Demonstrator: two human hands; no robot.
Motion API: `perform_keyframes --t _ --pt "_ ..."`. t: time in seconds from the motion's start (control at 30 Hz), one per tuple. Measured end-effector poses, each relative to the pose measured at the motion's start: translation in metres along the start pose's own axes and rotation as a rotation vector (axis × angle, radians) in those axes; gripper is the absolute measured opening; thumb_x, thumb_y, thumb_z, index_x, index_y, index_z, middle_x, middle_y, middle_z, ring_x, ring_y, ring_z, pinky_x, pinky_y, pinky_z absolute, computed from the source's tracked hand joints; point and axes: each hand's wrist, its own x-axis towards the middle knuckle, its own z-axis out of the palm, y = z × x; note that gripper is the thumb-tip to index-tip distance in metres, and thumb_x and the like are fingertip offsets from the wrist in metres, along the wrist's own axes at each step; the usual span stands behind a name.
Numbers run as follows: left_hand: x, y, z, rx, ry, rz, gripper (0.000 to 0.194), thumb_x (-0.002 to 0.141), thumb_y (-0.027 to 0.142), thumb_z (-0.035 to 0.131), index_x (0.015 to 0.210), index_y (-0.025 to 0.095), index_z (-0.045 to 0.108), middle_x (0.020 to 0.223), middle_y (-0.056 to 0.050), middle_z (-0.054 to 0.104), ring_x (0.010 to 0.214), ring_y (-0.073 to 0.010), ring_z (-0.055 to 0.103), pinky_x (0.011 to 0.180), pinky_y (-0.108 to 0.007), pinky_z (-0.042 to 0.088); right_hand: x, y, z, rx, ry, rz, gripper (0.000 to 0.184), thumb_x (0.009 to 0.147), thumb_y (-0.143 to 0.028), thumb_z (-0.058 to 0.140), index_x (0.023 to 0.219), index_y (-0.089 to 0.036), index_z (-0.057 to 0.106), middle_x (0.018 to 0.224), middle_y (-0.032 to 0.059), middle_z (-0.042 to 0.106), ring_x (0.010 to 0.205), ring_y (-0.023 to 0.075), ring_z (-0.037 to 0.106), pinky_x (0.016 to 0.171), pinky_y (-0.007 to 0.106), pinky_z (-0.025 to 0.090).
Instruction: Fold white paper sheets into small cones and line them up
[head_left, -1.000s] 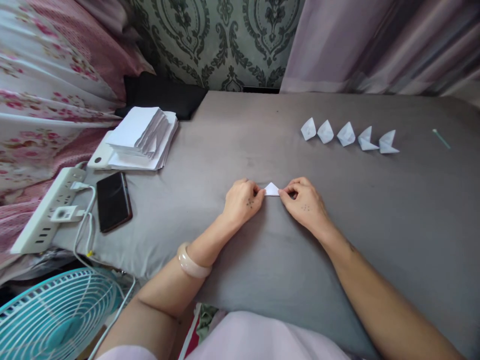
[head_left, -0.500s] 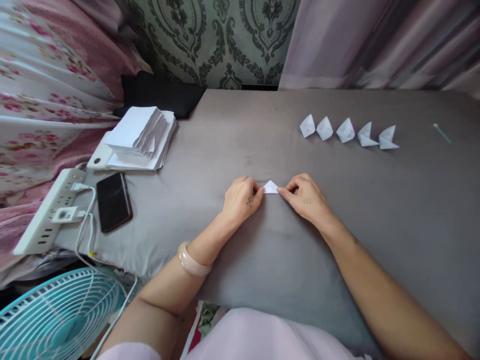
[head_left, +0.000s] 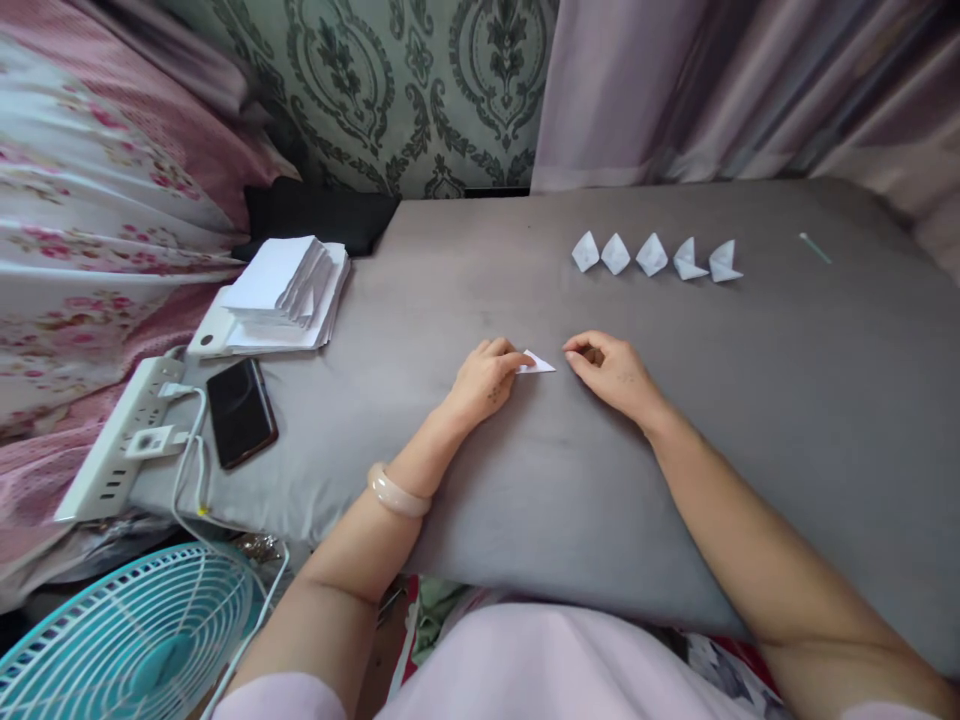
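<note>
A small white folded paper triangle (head_left: 538, 364) lies on the grey cushion surface (head_left: 675, 430). My left hand (head_left: 484, 380) rests on the cushion with its fingertips pinching the left corner of that triangle. My right hand (head_left: 611, 368) lies a short way to the right of the paper, fingers curled, not touching it and holding nothing. Further back stands a row of several finished folded paper pieces (head_left: 652, 255).
A stack of white paper sheets (head_left: 281, 290) lies at the back left. A black phone (head_left: 241, 411), a white power strip (head_left: 120, 440) with cables, and a teal fan (head_left: 127, 630) are at the left. A thin green stick (head_left: 815, 248) lies far right.
My right hand has let go of the paper triangle and moved slightly right. My left hand keeps hold of it. The view has shifted a little.
</note>
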Motion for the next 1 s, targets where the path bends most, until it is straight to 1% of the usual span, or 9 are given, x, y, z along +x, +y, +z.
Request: perform_keyframes --t 0.07,0.17,0.27,0.33,0.43,0.53,0.67,0.83,1.0 --pt "0.000 0.000 0.000 -0.011 0.008 -0.002 0.039 0.093 0.014 0.038 0.110 0.024 0.071 0.102 -0.007 0.062 0.090 -0.0183 0.054 0.089 -0.031 0.045 -0.011 0.000 0.001 -0.022 0.008 -0.121 0.025 0.083 -0.019 0.049 0.094 -0.020 0.071 0.096 0.0043 0.065 0.077 0.0148 0.060 0.075 0.031 0.048" --pt "0.000 -0.001 0.001 -0.021 0.013 -0.008 0.038 0.093 0.016 0.038 0.111 0.025 0.071 0.102 -0.007 0.062 0.091 -0.0181 0.054 0.090 -0.031 0.044 -0.024 -0.005 0.002 -0.204 -0.045 -0.277 0.037 0.084 -0.013 0.044 0.105 -0.025 0.072 0.101 0.0053 0.064 0.090 0.0178 0.059 0.082 0.033 0.047" --pt "0.001 -0.002 0.002 -0.027 0.008 -0.027 0.038 0.094 0.016 0.039 0.111 0.025 0.071 0.101 -0.007 0.063 0.090 -0.0177 0.055 0.090 -0.032 0.044 -0.030 -0.012 0.002 -0.438 -0.100 -0.321 0.041 0.088 -0.013 0.042 0.113 -0.027 0.071 0.104 0.0077 0.063 0.095 0.0217 0.056 0.080 0.036 0.046" --pt "0.002 -0.003 0.003 -0.041 0.011 -0.039 0.037 0.093 0.016 0.040 0.110 0.025 0.072 0.100 -0.007 0.063 0.089 -0.0177 0.055 0.090 -0.032 0.044 -0.030 -0.016 0.001 -0.546 -0.091 -0.317 0.040 0.089 -0.014 0.042 0.112 -0.027 0.072 0.104 0.0089 0.063 0.092 0.0235 0.054 0.077 0.038 0.045" --pt "0.002 -0.004 0.004 -0.071 0.021 -0.043 0.036 0.093 0.016 0.042 0.109 0.026 0.073 0.099 -0.007 0.064 0.091 -0.0179 0.055 0.090 -0.032 0.043 -0.029 -0.023 0.004 -0.580 -0.066 -0.373 0.038 0.088 -0.012 0.042 0.109 -0.022 0.072 0.109 0.0111 0.062 0.097 0.0255 0.053 0.083 0.041 0.045" --pt "0.003 -0.004 0.005 -0.068 0.017 -0.053 0.036 0.092 0.016 0.043 0.109 0.027 0.073 0.100 -0.006 0.065 0.092 -0.0184 0.056 0.091 -0.032 0.043 -0.032 -0.030 0.012 -0.530 -0.101 -0.455 0.046 0.088 -0.007 0.037 0.123 -0.018 0.064 0.118 0.0117 0.061 0.105 0.0250 0.052 0.089 0.039 0.044" --pt "0.003 -0.001 -0.001 -0.092 0.017 -0.107 0.033 0.091 0.017 0.045 0.106 0.026 0.074 0.103 -0.005 0.068 0.093 -0.0185 0.057 0.093 -0.033 0.042 -0.037 -0.035 0.023 -0.582 -0.117 -0.414 0.046 0.090 -0.008 0.033 0.129 -0.014 0.058 0.117 0.0138 0.062 0.103 0.0262 0.053 0.084 0.038 0.046" --pt "-0.005 0.000 -0.016 -0.187 0.074 -0.345 0.026 0.090 0.027 0.051 0.092 0.015 0.075 0.086 -0.006 0.071 0.080 -0.0165 0.059 0.086 -0.031 0.045 -0.034 -0.036 0.026 -0.628 -0.137 -0.384 0.042 0.088 -0.008 0.037 0.121 -0.016 0.062 0.112 0.0134 0.062 0.099 0.0267 0.053 0.077 0.038 0.047" --pt "-0.011 0.003 -0.016 -0.140 0.082 -0.411 0.022 0.084 0.034 0.061 0.083 0.018 0.075 0.085 -0.005 0.071 0.083 -0.0185 0.059 0.090 -0.035 0.043 -0.031 -0.037 0.024 -0.585 -0.125 -0.361 0.041 0.087 -0.007 0.039 0.116 -0.020 0.065 0.111 0.0111 0.062 0.099 0.0254 0.054 0.076 0.037 0.046"
